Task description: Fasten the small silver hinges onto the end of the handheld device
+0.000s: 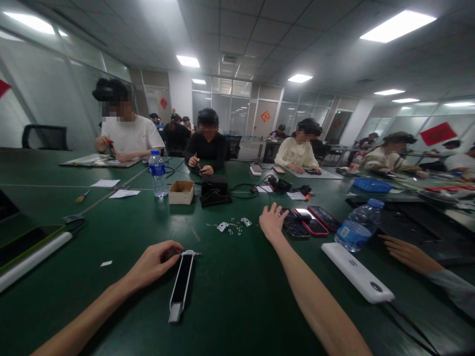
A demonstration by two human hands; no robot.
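Observation:
My left hand (158, 262) is closed at the far end of a long, narrow white-edged frame (172, 291), fingers curled by its corner. The frame lies on the green table, dark inside, with a light grey block at its near end. A thin rod (198, 254) sticks out to the right of the far end. My right hand (273, 221) is stretched forward with fingers spread, holding nothing visible, beside a dark phone (296, 223). To its left lie two small white metal plates (222, 227) and several small nuts or rings (234, 228).
Two red-edged phones (315, 226), a water bottle (359, 225) and a white power bank (356, 272) are on the right, near another person's hand (410, 253). Ahead stand a cardboard box (181, 192), a black stand (214, 190) and another bottle (158, 173). Several people work opposite.

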